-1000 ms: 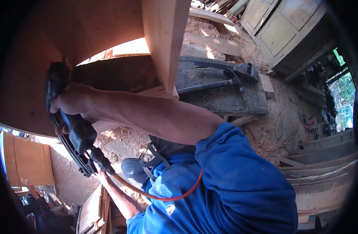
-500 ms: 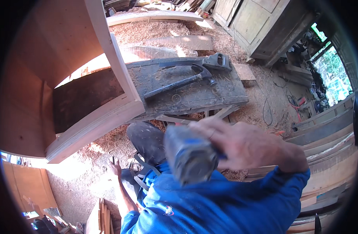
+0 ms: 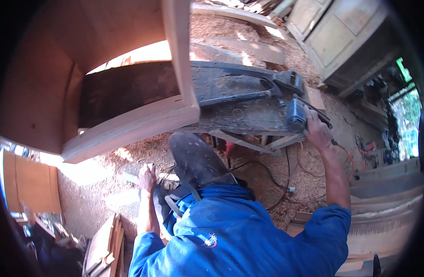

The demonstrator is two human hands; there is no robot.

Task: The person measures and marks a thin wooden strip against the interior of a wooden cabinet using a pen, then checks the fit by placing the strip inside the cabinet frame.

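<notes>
My right hand is closed on a blue-and-grey power tool at the right end of the dark workbench. The tool's exact kind does not show clearly. A claw hammer lies on the bench, its head toward the right, and beyond it is a handsaw with a dark handle. Down at the left, beside my knee, my left hand has its fingers curled; what they hold is too small to name. A pale wooden cabinet frame rests across the bench's left part.
Wood shavings cover the floor, where cables run beside the bench. Stacked boards lie at the right. An old panelled cabinet stands at the far right, and wood pieces lean at the lower left.
The power tool in my right hand has gone from close before my chest outward to the bench's right end. My left hand has risen slightly. The view has shifted.
</notes>
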